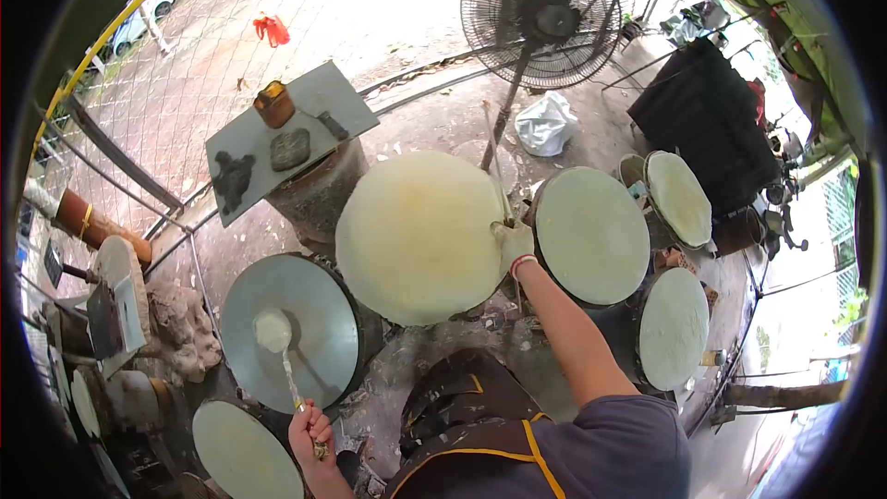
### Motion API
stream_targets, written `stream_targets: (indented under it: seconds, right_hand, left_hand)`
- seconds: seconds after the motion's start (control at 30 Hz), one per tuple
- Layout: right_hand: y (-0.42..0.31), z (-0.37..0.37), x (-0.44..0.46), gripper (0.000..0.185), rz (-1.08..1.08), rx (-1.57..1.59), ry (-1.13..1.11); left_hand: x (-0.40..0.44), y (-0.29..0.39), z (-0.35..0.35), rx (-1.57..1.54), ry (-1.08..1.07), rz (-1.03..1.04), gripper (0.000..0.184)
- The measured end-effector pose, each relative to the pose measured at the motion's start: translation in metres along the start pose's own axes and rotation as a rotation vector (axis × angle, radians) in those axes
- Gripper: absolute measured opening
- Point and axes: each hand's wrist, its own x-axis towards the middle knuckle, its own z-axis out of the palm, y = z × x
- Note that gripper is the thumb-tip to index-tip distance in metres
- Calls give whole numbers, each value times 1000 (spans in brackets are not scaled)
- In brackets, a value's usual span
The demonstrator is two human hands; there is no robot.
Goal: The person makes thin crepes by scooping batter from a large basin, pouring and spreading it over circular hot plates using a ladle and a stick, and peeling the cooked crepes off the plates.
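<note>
My left hand [312,432] is closed round the handle of a long ladle [273,331]. The ladle's pale, batter-coated bowl is over a bare grey round griddle [238,305]. My right hand [513,245], in a pale glove with a red band at the wrist, is at the right edge of a large round pale sheet [420,238]. Its fingers are closed on a thin stick [495,148] that runs up past the sheet. Right of this hand lies another griddle covered with a pale round layer [593,236].
More pale rounds sit at the lower left [245,451], right [674,328] and upper right [679,199]. A grey board [319,102] on a drum holds a brown container [273,104]. A large fan [545,14] and white bag [546,123] are ahead.
</note>
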Motion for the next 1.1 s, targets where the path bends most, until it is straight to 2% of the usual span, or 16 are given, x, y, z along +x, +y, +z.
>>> stream_targets:
  seconds: [0.07, 0.17, 0.27, 0.37, 0.4, 0.5, 0.53, 0.6, 0.67, 0.7, 0.77, 0.83, 0.93, 1.0, 1.07, 1.1]
  right_hand:
    - [12, -3, 24, 41, 6, -283, 77]
    - [-6, -15, 19, 42, -54, -426, 124]
    - [-16, -30, -2, 44, -55, -328, 170]
    - [2, -26, -8, 50, -33, -438, 67]
    - [34, -15, 12, 47, -41, -440, 8]
    - [-3, -14, -2, 43, 94, 53, -75]
    - [-38, -15, -20, 34, 98, 282, -72]
    - [-28, -12, -12, 29, -158, 401, -113]
    - [-25, -23, -7, 22, -272, 518, -144]
    - [-33, -36, -11, 18, -258, 573, -153]
    - [-42, -69, -10, 15, -136, 698, -168]
    - [-43, -115, -2, 15, 76, 827, -167]
    - [-53, -222, 19, 14, 72, 619, -14]
    - [-49, -317, 48, 14, -190, 344, 24]
    - [-61, -409, 72, 14, -154, 381, 56]
    - [-70, -455, 89, 14, -261, 161, 122]
  left_hand:
    - [5, -10, 17, 81, -1, -7, 16]
    - [8, -22, 33, 149, -18, -25, 16]
    - [9, -31, 36, 194, -16, -48, 15]
    - [10, -34, 33, 208, -9, -80, 14]
    - [10, -35, 32, 216, -20, -82, 13]
    - [13, -34, 25, 193, -11, -99, 12]
    - [13, -35, 24, 216, 0, -83, 10]
    - [11, -41, 24, 249, 6, -40, 11]
    - [9, -51, 29, 288, 24, 1, 9]
    - [7, -57, 33, 293, 37, 12, 9]
    - [3, -72, 41, 313, 56, 28, 9]
    - [0, -87, 46, 302, 59, 19, 8]
    - [5, -123, 49, 301, 18, -26, 9]
    - [9, -150, 46, 260, -13, -69, 9]
    - [6, -185, 58, 191, -23, -122, 11]
    - [6, -203, 65, 152, -23, -140, 11]
